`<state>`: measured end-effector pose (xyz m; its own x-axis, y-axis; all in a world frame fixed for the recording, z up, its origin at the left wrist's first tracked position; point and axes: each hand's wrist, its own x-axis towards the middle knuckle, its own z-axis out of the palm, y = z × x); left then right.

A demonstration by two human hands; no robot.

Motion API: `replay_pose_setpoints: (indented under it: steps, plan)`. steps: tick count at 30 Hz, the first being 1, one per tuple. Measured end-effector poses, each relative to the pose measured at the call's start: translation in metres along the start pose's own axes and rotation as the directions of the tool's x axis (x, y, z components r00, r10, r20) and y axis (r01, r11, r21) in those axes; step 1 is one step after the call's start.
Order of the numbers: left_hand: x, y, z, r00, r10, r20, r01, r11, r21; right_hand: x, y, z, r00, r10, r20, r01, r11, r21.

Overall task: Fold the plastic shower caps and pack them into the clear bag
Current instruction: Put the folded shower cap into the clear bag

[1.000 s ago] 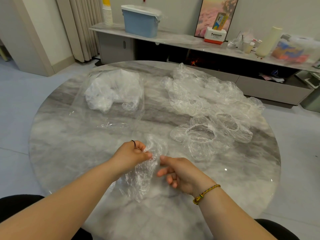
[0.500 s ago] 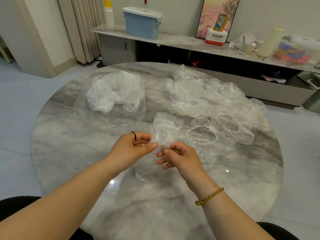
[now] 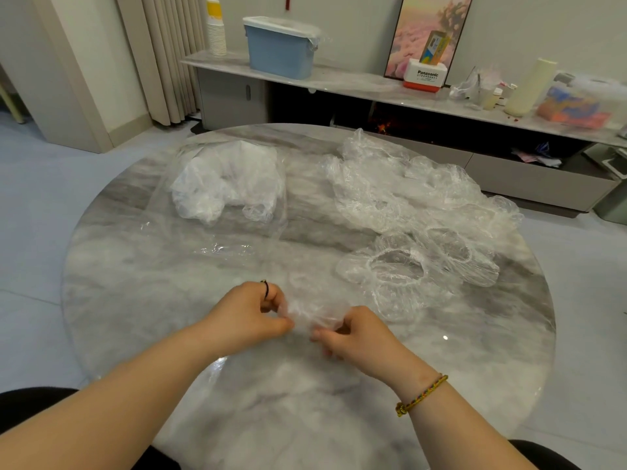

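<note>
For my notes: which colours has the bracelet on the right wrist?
Mostly yellow, braided with darker threads; the bracelet shows best in the head view.

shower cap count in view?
3 distinct: held cap between left hand and right hand; front cap, second cap rim-up, right. More tangled in pile behind and in clear bag.

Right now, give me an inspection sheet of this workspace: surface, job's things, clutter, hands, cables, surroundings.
Surface: round marble table, glossy.
Job's things: shower cap between the hands; loose caps piled at right; clear bag at left, folded caps inside.
Clutter: blue bin, paper cups and Panasonic box on the sideboard.
Hands: left hand and right hand both pinch the shower cap.
Cables: nothing seen.
Surroundings: curtain, framed picture, pale floor.
</note>
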<state>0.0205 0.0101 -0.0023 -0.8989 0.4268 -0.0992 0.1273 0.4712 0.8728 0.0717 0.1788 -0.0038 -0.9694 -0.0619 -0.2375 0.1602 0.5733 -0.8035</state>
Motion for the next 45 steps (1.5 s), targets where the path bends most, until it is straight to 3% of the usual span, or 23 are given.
replay_pose_setpoints:
  steps: [4, 6, 11, 15, 18, 20, 23, 25, 27, 30, 31, 33, 36, 39, 42, 43, 45]
  plan:
    - [-0.005, -0.015, 0.005, 0.983, -0.055, 0.174, -0.01, 0.935, 0.354, -0.003, 0.004, 0.005, 0.975, 0.115, 0.188, -0.079, 0.979, -0.188]
    - [-0.008, -0.017, 0.005, 0.98, -0.061, 0.19, -0.023, 0.912, 0.409, -0.005, 0.001, 0.006, 0.96, 0.151, 0.235, -0.096, 0.968, -0.231]
    - [-0.007, -0.019, 0.005, 0.976, -0.078, 0.205, 0.011, 0.951, 0.309, -0.004, -0.002, 0.009, 0.954, 0.213, 0.21, -0.169, 0.963, -0.21]
    - [-0.003, -0.019, 0.011, 0.981, -0.097, 0.166, 0.072, 0.986, 0.149, -0.002, -0.003, 0.012, 0.943, 0.269, 0.194, -0.274, 0.962, 0.001]
    - [0.0, -0.02, 0.017, 0.98, -0.151, 0.132, 0.147, 0.988, 0.038, 0.001, -0.001, 0.011, 0.94, 0.326, 0.1, -0.339, 0.922, 0.186]
    - [0.003, -0.024, 0.023, 0.975, -0.197, 0.1, 0.199, 0.98, -0.011, 0.004, 0.002, 0.01, 0.922, 0.385, 0.053, -0.387, 0.896, 0.22]
    - [0.003, -0.023, 0.025, 0.976, -0.22, -0.008, 0.22, 0.975, 0.038, 0.007, 0.003, 0.01, 0.892, 0.447, 0.06, -0.449, 0.865, 0.224]
    - [0.0, -0.018, 0.027, 0.988, -0.108, -0.114, 0.138, 0.943, 0.301, 0.008, 0.002, 0.011, 0.884, 0.458, 0.087, -0.464, 0.846, 0.263]
    - [0.0, -0.016, 0.031, 0.938, 0.264, -0.224, -0.063, 0.766, 0.64, 0.009, 0.002, 0.011, 0.882, 0.462, 0.095, -0.47, 0.846, 0.251]
    - [0.0, -0.021, 0.04, 0.768, 0.623, -0.149, -0.385, 0.635, 0.67, 0.012, 0.002, 0.013, 0.883, 0.462, 0.08, -0.469, 0.864, 0.184]
    - [0.002, -0.025, 0.043, 0.761, 0.644, -0.08, -0.436, 0.599, 0.672, 0.012, 0.001, 0.013, 0.883, 0.463, 0.071, -0.469, 0.868, 0.162]
    - [0.003, -0.032, 0.047, 0.812, 0.584, 0.023, -0.41, 0.542, 0.734, 0.012, 0.0, 0.014, 0.885, 0.463, 0.054, -0.466, 0.877, 0.114]
    - [0.008, -0.037, 0.046, 0.922, 0.373, 0.105, -0.309, 0.543, 0.781, 0.011, 0.002, 0.016, 0.92, 0.391, -0.026, -0.391, 0.92, 0.006]
    - [0.01, -0.037, 0.047, 0.958, 0.194, 0.21, -0.283, 0.536, 0.796, 0.01, 0.002, 0.02, 0.959, 0.195, -0.207, -0.24, 0.944, -0.225]
    - [0.01, -0.038, 0.048, 0.967, 0.14, 0.215, -0.256, 0.55, 0.795, 0.012, 0.008, 0.027, 0.905, -0.145, -0.4, -0.141, 0.784, -0.604]
    - [0.009, -0.035, 0.048, 0.971, 0.145, 0.192, -0.241, 0.555, 0.797, 0.014, 0.013, 0.032, 0.869, -0.264, -0.418, -0.108, 0.724, -0.681]
    - [0.009, -0.033, 0.05, 0.975, 0.142, 0.169, -0.22, 0.56, 0.799, 0.017, 0.019, 0.039, 0.874, -0.331, -0.357, -0.057, 0.658, -0.751]
